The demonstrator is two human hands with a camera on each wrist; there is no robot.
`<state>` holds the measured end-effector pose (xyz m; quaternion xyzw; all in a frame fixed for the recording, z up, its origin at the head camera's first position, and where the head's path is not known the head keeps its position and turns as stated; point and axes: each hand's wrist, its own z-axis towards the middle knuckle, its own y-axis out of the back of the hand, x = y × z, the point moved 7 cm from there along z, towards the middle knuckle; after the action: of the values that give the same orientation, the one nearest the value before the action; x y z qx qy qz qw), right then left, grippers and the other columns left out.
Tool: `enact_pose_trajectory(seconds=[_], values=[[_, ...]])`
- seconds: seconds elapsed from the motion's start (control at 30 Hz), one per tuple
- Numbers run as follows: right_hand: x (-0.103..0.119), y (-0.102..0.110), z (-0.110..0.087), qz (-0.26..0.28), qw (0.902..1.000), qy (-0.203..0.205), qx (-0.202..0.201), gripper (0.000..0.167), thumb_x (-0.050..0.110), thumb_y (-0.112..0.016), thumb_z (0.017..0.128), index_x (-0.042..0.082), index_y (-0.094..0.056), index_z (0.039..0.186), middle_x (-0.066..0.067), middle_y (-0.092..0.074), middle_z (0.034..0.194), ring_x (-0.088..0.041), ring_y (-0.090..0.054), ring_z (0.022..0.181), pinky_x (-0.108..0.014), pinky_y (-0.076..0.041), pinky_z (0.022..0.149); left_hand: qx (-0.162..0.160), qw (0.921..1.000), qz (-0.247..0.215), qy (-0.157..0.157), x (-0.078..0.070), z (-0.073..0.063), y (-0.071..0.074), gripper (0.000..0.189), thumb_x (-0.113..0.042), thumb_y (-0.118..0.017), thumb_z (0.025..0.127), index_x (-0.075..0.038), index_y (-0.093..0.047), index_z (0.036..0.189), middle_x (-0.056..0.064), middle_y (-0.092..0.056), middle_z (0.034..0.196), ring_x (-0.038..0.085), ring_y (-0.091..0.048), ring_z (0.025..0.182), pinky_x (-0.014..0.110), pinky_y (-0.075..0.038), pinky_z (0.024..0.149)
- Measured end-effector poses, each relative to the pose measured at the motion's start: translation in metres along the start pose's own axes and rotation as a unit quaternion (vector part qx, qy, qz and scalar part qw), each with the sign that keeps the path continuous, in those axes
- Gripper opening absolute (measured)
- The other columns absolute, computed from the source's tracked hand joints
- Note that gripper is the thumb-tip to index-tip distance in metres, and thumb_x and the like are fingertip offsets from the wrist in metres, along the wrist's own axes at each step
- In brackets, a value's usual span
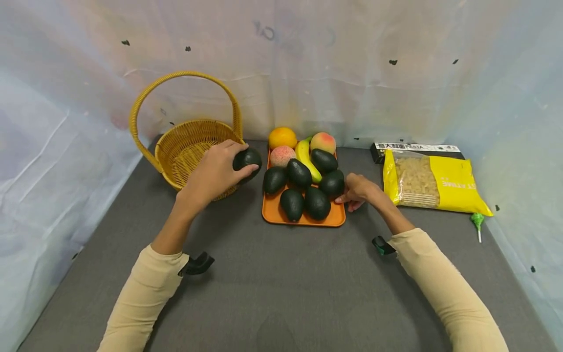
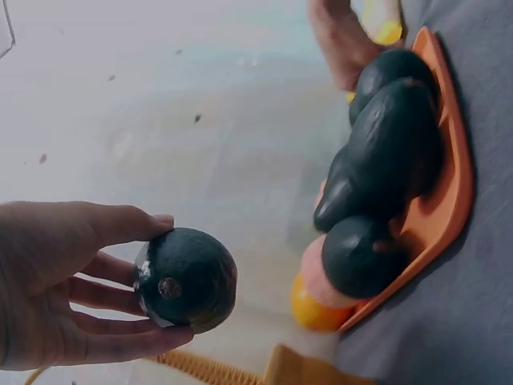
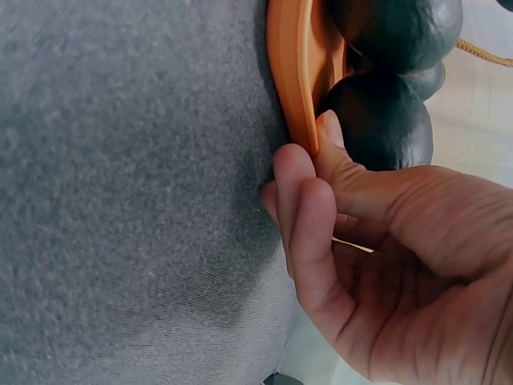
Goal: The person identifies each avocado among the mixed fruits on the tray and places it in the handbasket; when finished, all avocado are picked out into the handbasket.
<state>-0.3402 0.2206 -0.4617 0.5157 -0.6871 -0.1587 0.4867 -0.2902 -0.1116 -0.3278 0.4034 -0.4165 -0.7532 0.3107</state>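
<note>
My left hand (image 1: 216, 168) grips a dark green avocado (image 1: 247, 165) between thumb and fingers, above the table beside the wicker basket (image 1: 200, 128). In the left wrist view, the avocado (image 2: 188, 279) shows its stem end. My right hand (image 1: 358, 190) pinches the right rim of an orange tray (image 1: 274, 215); in the right wrist view the thumb lies on the rim and the fingers (image 3: 311, 216) are outside it. On the tray sit several more avocados (image 1: 317, 203), a banana (image 1: 304, 155), an orange (image 1: 282, 138), a peach (image 1: 323, 143) and a speckled pink round fruit (image 1: 283, 156).
A yellow bag of pasta (image 1: 455, 181) lies at the right, in front of a black box (image 1: 378, 152). Near it is a green lollipop (image 1: 477, 220). The basket's tall handle (image 1: 184, 74) arches upward. Pale sheeting (image 1: 308, 78) hangs behind the grey table (image 1: 281, 274).
</note>
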Motion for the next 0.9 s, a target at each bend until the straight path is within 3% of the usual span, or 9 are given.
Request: enact_pose_trajectory(seconds=[0.27,0.7,0.8,0.9], values=[[0.005,-0.001,0.0,-0.013,0.9999,-0.003,-0.001,0.027,0.019,-0.079,0.094,-0.005,-0.068,0.095,-0.017,-0.073,0.071,-0.018,-0.073,0.057,-0.035,-0.064,0.061,-0.034,0.9991,0.016,0.018,0.027,0.003,0.023,0.057,-0.031,-0.081,0.093,0.009,-0.067,0.131,0.029,-0.071,0.124,0.043,-0.069,0.107,0.052,-0.059,0.089],[0.001,0.0,-0.004,0.001,1.0,0.002,0.01,0.029,0.017,-0.077,0.096,-0.009,-0.068,0.105,-0.016,-0.073,0.072,-0.014,-0.072,0.056,-0.032,-0.064,0.061,0.002,0.9969,-0.002,0.078,0.078,0.014,0.033,0.058,-0.031,-0.075,0.098,0.009,-0.062,0.138,0.033,-0.065,0.134,0.05,-0.061,0.122,0.061,-0.049,0.106],[0.002,0.0,-0.003,0.003,0.9999,0.004,0.01,0.028,0.017,-0.077,0.096,-0.008,-0.068,0.105,-0.015,-0.073,0.073,-0.014,-0.072,0.057,-0.032,-0.064,0.061,0.005,0.9963,-0.002,0.086,0.091,0.016,0.034,0.057,-0.03,-0.075,0.098,0.01,-0.062,0.137,0.034,-0.066,0.131,0.046,-0.067,0.109,0.057,-0.057,0.093],[0.001,0.001,-0.004,0.011,0.9998,0.01,0.012,0.028,0.016,-0.076,0.096,-0.009,-0.068,0.105,-0.015,-0.072,0.073,-0.015,-0.072,0.057,-0.033,-0.064,0.062,0.0,0.9955,0.004,0.095,0.105,0.02,0.035,0.056,-0.029,-0.076,0.098,0.011,-0.064,0.135,0.035,-0.069,0.124,0.035,-0.067,0.072,0.043,-0.055,0.063]])
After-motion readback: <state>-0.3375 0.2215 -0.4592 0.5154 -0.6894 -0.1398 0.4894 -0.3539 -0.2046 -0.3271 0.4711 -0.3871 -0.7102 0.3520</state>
